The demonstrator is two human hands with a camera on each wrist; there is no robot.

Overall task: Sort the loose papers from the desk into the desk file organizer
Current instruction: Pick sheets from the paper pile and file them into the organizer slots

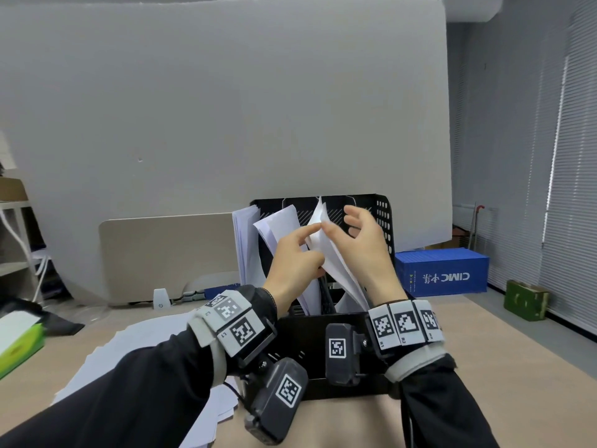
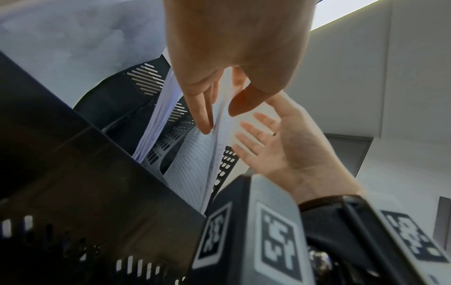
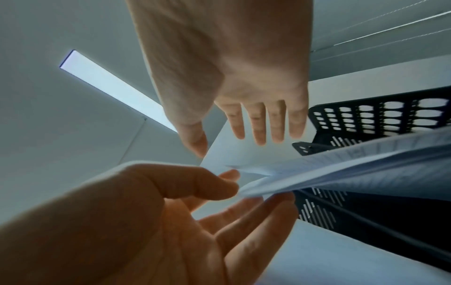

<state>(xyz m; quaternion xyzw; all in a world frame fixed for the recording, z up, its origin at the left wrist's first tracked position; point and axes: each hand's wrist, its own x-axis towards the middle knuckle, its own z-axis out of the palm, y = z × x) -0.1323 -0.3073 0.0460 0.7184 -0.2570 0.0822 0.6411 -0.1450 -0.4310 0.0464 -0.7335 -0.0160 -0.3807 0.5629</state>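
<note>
Standing tilted in the right-hand slot of the black desk file organizer [image 1: 382, 221], a bundle of lined sheets [image 1: 332, 253], lower edge down inside the slot, top corner raised above the rear wall. Pinched at upper edge by left hand [image 1: 295, 257]: thumb on near face, index finger [image 2: 202, 115] stretched along far face, remaining fingers loosely extended below the sheets in right wrist view. Right hand [image 1: 365, 244] just right of the bundle, thumb tip touching the top edge beside left index tip; other four fingers [image 3: 258, 123] straight and spread, gripping nothing, lying against or just off the paper's face; actual contact not determinable. Two further paper stacks [image 1: 247, 247] already upright in the left and middle slots, leaning leftward. Organizer resting on the table [image 1: 484, 367], front wall close to both wrists. Loose white sheets [image 1: 106, 357] fanned flat on the table left of the organizer, partly under the left sleeve. Blue box [image 1: 442, 273] behind the organizer to the right; green container [image 1: 526, 302] farther right on the floor; green-edged tray [image 1: 19, 347] at far left.
</note>
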